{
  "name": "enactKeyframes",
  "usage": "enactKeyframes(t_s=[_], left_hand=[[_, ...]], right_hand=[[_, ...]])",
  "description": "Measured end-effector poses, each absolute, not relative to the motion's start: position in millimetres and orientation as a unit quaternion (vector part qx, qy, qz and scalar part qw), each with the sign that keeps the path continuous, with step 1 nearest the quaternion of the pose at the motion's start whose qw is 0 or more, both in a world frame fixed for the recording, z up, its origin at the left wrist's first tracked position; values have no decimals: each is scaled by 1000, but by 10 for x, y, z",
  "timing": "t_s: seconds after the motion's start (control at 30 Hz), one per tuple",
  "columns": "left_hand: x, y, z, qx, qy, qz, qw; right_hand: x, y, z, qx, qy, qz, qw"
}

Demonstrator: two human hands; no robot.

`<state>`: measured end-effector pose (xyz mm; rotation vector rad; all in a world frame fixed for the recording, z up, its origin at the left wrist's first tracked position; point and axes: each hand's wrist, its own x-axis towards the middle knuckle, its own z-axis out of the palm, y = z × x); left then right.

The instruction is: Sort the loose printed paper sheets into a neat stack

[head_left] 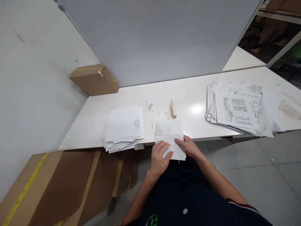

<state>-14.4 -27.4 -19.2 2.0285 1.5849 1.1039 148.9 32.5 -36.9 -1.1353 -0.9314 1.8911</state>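
A few printed sheets of paper (177, 149) lie over the front edge of the white table, partly on the top and partly past it. My left hand (160, 158) holds them from the left, fingers bent over the lower left side. On the right side my right hand (189, 146) pinches the sheets with its thumb on top; its other fingers are hidden beneath. Just beyond the papers is a small beige stapler (173, 110). To the left stands a stack of papers (123, 125), with edges uneven.
A larger messy paper pile (237, 110) covers the table's right part. One cardboard box (94, 81) sits in the back left corner, against a grey panel (160, 40). Several big cartons (63, 179) stand on the floor at left. The white table (188, 91) has grey marks.
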Motion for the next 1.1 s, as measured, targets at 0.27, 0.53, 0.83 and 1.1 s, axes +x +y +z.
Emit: enactKeyframes(t_s=[0.27,0.53,0.83,1.1], left_hand=[[-474,46,-156,393,647,492,429],[-360,174,205,448,565,602,344],[-169,293,206,530,532,586,306],[-197,232,238,488,580,558,337]], right_hand=[[1649,319,-46,-430,-573,611,336],[1718,521,194,-421,-643,494,408],[1654,656,28,-424,-583,531,447],[1714,562,84,-471,-611,486,410]])
